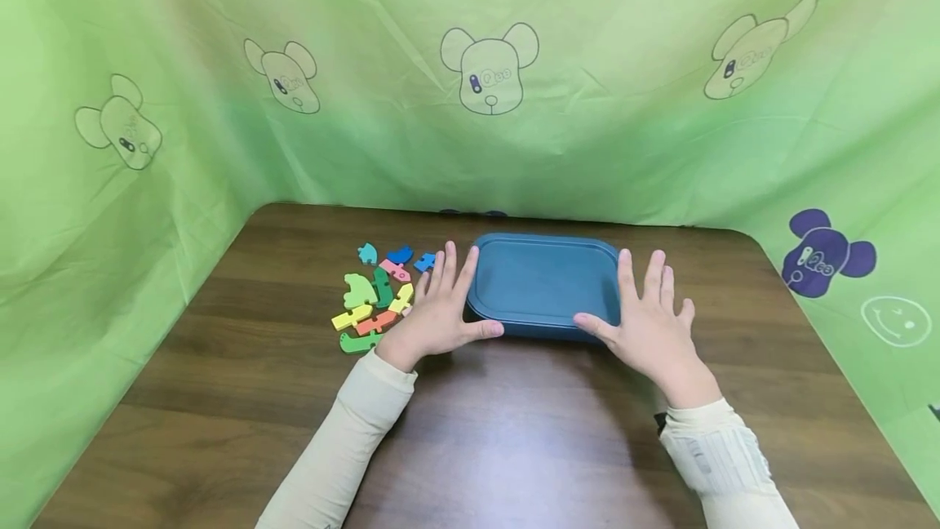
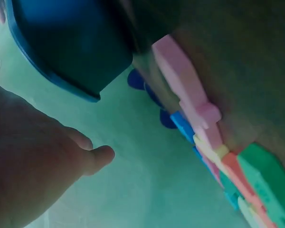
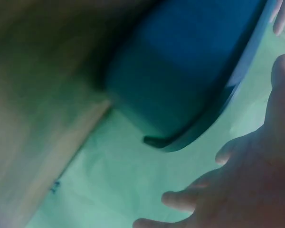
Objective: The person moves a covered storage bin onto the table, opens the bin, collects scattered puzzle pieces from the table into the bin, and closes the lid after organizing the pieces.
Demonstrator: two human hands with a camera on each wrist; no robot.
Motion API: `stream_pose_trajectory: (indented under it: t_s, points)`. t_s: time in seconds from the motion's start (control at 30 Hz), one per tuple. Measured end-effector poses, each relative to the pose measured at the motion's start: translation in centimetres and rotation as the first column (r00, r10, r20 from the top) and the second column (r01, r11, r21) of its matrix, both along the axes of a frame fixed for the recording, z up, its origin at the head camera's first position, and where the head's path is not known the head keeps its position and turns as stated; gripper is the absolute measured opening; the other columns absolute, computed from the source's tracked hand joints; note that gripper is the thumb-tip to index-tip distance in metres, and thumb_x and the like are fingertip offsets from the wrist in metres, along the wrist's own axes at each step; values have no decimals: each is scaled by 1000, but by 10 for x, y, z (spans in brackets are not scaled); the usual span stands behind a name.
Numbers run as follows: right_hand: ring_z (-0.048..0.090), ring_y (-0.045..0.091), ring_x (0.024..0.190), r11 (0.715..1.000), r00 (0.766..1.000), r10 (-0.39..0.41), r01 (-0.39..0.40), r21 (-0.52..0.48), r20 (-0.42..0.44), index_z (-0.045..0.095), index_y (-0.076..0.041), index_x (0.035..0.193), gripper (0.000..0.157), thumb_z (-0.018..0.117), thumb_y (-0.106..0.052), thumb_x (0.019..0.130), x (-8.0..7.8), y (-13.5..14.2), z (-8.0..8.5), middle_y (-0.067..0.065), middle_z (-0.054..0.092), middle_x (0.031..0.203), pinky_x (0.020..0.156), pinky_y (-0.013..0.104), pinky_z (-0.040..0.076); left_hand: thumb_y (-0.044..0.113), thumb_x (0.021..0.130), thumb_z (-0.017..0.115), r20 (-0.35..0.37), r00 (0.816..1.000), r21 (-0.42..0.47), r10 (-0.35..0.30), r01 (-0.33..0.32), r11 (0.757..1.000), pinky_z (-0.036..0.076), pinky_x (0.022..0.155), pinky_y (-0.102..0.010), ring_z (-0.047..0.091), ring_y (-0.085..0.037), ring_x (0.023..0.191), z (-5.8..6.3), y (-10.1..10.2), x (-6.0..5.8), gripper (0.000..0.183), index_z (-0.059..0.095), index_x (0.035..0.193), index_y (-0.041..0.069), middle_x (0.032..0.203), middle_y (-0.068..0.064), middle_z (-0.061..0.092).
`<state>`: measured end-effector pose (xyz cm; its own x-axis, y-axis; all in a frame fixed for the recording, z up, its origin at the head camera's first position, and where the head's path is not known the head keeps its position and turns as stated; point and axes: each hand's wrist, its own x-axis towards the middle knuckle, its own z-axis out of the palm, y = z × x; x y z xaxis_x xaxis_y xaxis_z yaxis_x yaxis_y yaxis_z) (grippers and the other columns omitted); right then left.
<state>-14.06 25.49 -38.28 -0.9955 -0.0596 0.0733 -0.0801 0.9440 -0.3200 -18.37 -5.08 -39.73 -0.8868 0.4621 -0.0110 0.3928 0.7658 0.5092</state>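
A dark blue lidded box (image 1: 545,280) lies flat on the wooden table, its lid on. My left hand (image 1: 443,300) is at the box's left end with fingers spread and straight, the thumb out over the near edge. At the right end my right hand (image 1: 654,321) is spread likewise. In the left wrist view a gap shows between the left hand (image 2: 42,156) and the box (image 2: 76,47). The right wrist view shows the right hand (image 3: 237,180) apart from the box (image 3: 180,71) too. Neither hand grips anything.
Left of the box lie several coloured puzzle pieces, among them a light green one (image 1: 359,291), a dark green one (image 1: 383,287), an orange one (image 1: 376,322) and a yellow one (image 1: 352,317). Green patterned cloth (image 1: 382,145) hangs behind and beside the table (image 1: 250,382).
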Motion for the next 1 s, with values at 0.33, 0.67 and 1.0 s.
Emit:
stream_pose_trajectory:
  t_s: [0.33, 0.67, 1.0]
  points:
    - [1, 60, 143, 985, 983, 114, -94, -143, 143, -10, -7, 160, 109, 59, -61, 95, 4, 26, -20, 34, -19, 158, 100, 80, 16, 68, 90, 61, 113, 993, 35, -39, 35, 999, -1, 118, -57, -18, -27, 151, -10, 8, 2, 112, -13, 161, 23, 163, -8, -25]
    - [2, 53, 147, 945, 966, 220, -177, -275, 134, -7, -1, 159, 110, 68, -51, 95, 1, 40, -25, 31, -12, 161, 110, 68, 17, 65, 94, 57, 137, 990, 40, -28, 23, 999, 4, 119, -56, -11, -30, 152, -13, 8, 3, 107, -11, 161, 16, 165, -10, -20]
    - [5, 45, 150, 937, 965, 235, -192, -290, 121, -3, 1, 159, 114, 73, -50, 90, -9, 47, -20, 25, -4, 164, 114, 63, 16, 61, 95, 58, 113, 993, 52, -28, 22, 998, 11, 119, -55, -2, -33, 153, -14, 7, -3, 104, -3, 162, 10, 167, -17, -6]
